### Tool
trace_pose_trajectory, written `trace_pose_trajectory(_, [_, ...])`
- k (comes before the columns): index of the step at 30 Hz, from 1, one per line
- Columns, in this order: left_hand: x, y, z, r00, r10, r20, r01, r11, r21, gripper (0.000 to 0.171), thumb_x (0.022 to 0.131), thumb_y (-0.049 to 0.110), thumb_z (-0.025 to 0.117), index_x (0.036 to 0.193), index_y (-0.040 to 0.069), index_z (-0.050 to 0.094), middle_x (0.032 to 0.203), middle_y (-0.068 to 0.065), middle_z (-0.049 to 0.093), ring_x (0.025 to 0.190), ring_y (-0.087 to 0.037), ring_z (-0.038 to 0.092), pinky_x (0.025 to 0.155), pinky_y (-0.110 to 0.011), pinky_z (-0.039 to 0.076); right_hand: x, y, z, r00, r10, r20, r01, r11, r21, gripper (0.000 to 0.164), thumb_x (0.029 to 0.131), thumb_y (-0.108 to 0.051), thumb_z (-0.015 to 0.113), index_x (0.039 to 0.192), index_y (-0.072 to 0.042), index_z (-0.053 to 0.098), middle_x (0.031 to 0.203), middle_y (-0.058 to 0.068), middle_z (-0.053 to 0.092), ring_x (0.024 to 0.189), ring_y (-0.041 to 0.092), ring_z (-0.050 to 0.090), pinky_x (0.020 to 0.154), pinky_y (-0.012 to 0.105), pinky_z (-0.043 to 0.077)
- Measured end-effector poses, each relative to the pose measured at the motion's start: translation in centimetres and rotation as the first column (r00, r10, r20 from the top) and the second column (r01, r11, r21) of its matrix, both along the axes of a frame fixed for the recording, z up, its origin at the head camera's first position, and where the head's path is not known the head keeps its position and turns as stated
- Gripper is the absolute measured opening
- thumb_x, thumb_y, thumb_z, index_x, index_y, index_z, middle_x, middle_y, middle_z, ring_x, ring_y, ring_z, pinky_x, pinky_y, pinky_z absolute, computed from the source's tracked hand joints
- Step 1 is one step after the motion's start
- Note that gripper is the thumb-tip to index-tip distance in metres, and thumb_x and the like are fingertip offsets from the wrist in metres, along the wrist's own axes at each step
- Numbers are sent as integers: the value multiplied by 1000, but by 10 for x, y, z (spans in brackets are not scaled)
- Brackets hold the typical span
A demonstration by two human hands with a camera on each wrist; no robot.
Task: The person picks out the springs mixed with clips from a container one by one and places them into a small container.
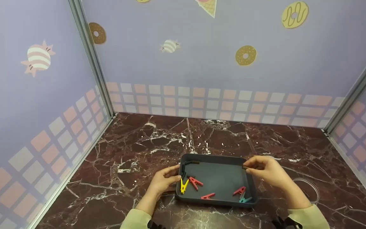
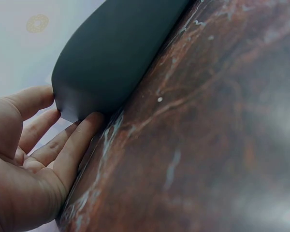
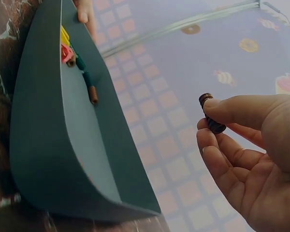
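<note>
Wall panels (image 1: 202, 68), 3: lilac, printed with sweets and with pink and white squares. Surface (image 1: 145, 135): dark red, marbled, white-veined. Tray (image 1: 216, 176), 1: dark grey, rectangular, on the surface in front of me. Left hand (image 1: 164, 180), mine: thumb and fingers holding the tray's left wall. Right hand (image 1: 267, 171), mine: thumb and fingertips pinching 1 ribbed cylinder (image 3: 215, 126), listed last. Clear round object (image 1: 318, 190), 1: partly hidden by my right forearm. Clips, 5, inside the tray: 1 yellow clip (image 1: 184, 187) and 1 red clip (image 1: 195, 183) near the left wall; 1 red near the front wall; 1 red with 1 teal clip (image 1: 245, 199) at the front-right corner. Dark pieces (image 1: 195, 162): around the back-left corner, count unclear. Ribbed cylinder: dark, small, by the tray's back-right corner.
</note>
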State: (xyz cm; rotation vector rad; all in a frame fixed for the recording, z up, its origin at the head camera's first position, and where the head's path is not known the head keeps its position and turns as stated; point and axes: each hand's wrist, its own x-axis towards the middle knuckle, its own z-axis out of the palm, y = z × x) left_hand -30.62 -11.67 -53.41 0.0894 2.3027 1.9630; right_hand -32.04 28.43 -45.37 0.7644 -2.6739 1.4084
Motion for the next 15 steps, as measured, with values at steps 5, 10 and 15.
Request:
trace_pose_trajectory(5, [0, 0, -1, 999, -8, 38, 6, 999, 39, 54, 95, 14, 74, 146, 4, 58, 150, -32, 50, 121, -42, 66, 91, -46, 62, 9, 18, 2, 999, -44, 16, 45, 999, -13, 14, 92, -7, 76, 105, -3, 76, 98, 8, 74, 80, 2, 68, 69, 22, 60])
trace_pose_trajectory(10, [0, 1, -1, 998, -8, 59, 5, 998, 63, 55, 95, 13, 74, 146, 4, 57, 151, -32, 50, 116, -39, 69, 87, -46, 63, 19, 37, 3, 995, -94, 24, 94, 996, 1, 15, 92, -5, 75, 106, -1, 75, 94, -1, 75, 76, 2, 68, 65, 23, 60])
trace_pose_trajectory(15, [1, 1, 0, 998, -20, 67, 14, 996, 87, 56, 96, 12, 73, 148, 3, 55, 151, -32, 49, 118, -41, 68, 86, -48, 63, 28, 55, 2, 988, -138, 67, 138, 990, 10, 21, 94, -14, 75, 111, -1, 74, 104, 7, 76, 82, 5, 69, 66, 25, 60])
